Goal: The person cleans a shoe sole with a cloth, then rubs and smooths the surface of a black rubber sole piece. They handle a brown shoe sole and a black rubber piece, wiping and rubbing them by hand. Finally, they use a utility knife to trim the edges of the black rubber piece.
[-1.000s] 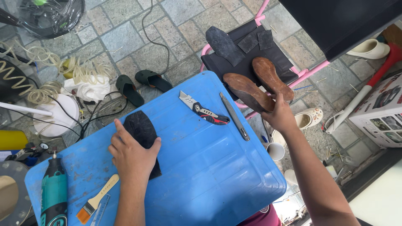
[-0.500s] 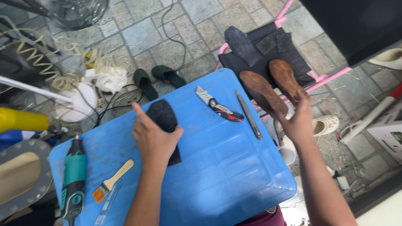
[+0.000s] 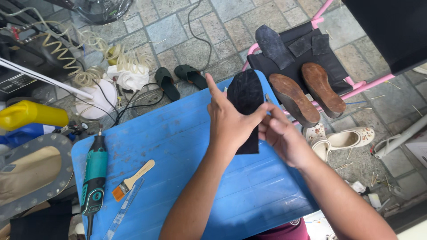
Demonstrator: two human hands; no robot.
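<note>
I see the black sole piece [image 3: 246,95] raised over the far edge of the blue worktop [image 3: 187,146], pinched between both hands. My left hand [image 3: 228,121] covers its lower half, thumb closed on it; my right hand [image 3: 282,135] grips its right edge. A rotary tool [image 3: 94,175] and a brush [image 3: 132,180] lie near the left edge.

hands: two, left hand [image 3: 231,120] and right hand [image 3: 284,138], over the blue plastic table [image 3: 187,133] | black sole-shaped rubber sheet [image 3: 246,95]: one, above table | brown shoe soles [image 3: 293,98]: two, right of table | dark green sandals [image 3: 178,80]: two, beyond table | teal rotary tool [image 3: 94,175]: one, on table | wooden-handled brush [image 3: 132,180]: one, on table
</note>
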